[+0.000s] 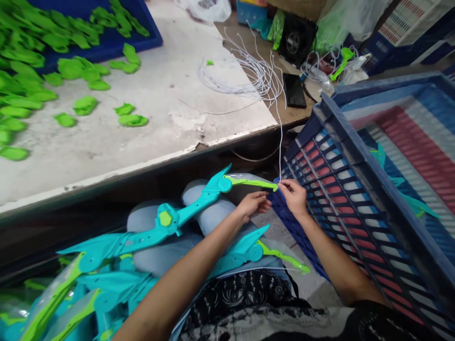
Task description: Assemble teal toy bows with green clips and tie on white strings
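A turquoise toy bow [142,239] with bright green limbs lies across my lap. Its right green limb [252,182] reaches toward my hands. With thumb and fingertips, my right hand [293,195] pinches a white cord [280,142] at the tip of that limb. The cord runs up from there to the table. Just below the limb, my left hand [255,204] has its fingers loosely bent and apart, with nothing visible in them. A second turquoise bow [245,251] rests on my lap under my left forearm, a cord near its green tip.
On the worktable [167,94] lie a coil of white cords [245,78], a dark phone [294,91] and many loose green pieces [85,105] beside a blue tray [151,33]. A tall blue crate [334,142] stands at right. More bows [117,289] are piled at lower left.
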`<state>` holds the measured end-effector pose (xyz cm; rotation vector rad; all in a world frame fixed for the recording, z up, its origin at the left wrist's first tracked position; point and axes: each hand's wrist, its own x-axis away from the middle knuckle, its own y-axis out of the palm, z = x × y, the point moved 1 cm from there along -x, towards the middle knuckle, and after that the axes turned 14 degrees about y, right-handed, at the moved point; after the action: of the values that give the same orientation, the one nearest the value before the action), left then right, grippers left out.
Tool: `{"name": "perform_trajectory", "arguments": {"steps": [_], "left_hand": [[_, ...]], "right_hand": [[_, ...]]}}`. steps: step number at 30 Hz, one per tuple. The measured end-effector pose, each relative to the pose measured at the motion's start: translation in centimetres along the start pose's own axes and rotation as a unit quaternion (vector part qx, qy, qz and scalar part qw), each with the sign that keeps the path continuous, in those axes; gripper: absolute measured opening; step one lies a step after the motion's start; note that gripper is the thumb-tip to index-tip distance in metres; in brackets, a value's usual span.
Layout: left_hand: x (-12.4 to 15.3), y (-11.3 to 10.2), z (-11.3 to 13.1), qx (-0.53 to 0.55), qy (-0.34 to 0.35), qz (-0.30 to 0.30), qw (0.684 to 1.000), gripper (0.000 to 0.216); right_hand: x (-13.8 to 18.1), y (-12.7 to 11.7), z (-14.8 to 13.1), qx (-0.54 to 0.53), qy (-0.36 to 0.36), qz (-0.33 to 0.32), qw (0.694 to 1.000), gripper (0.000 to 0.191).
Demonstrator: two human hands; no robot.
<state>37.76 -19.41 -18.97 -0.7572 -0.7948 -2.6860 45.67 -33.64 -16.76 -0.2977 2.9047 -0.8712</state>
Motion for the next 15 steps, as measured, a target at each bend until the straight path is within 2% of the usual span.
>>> {"name": "perform_trajectory", "arguments": {"steps": [7,11,15], "left_hand": [[-1.2,0.9,-0.5,0.055,0.012,-0.032,0.998,0.025],[-1.6,1.6,-0.2,0.052,0.020,-0.058,0.997,0.014],[-2.1,2.2,-0.3,-0.012,0.039,-0.042,0.998,0.018]], "right_hand": [[0.1,0.1,0.0,0.040,-0.099,-0.006,0.994,0.019],[0.1,0.5,0.5,0.048,-0.100,-0.015,0.994,0.018],[0.3,0.8,1.6,0.053,-0.107,-0.038,0.992,0.017]]}}
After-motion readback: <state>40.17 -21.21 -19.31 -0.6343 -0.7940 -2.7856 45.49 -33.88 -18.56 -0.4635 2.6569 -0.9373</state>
